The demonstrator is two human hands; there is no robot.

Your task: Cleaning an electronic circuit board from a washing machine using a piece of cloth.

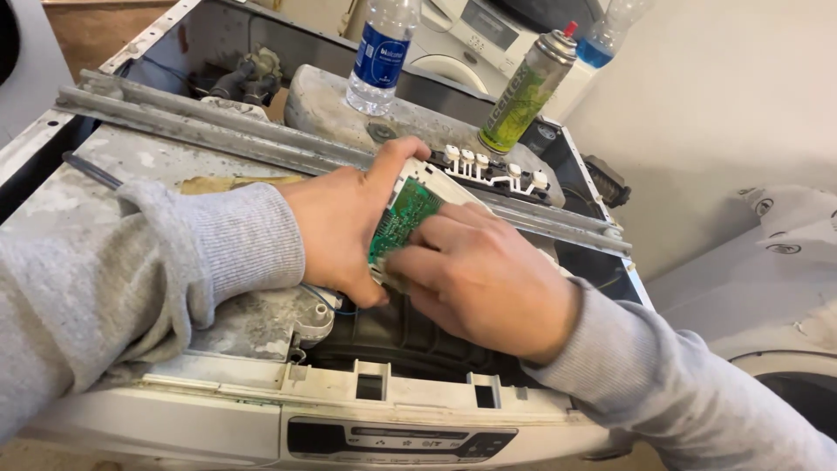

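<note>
A green circuit board [403, 215] in a white plastic housing with a row of white buttons [488, 166] lies across the open top of a washing machine [261, 410]. My left hand [336, 218] grips the board's housing from the left, thumb over its top edge. On the right, my right hand [475, 275] presses its fingers on the lower part of the board. Both arms wear grey sleeves. The board's underside is hidden by my hands.
A clear water bottle [379, 52] and a green spray can [523, 92] stand on the grey concrete counterweight [323, 109]. A metal crossbar [200, 131] spans the opening. The machine's front control panel [401, 440] faces me. Another white appliance [785, 262] lies at the right.
</note>
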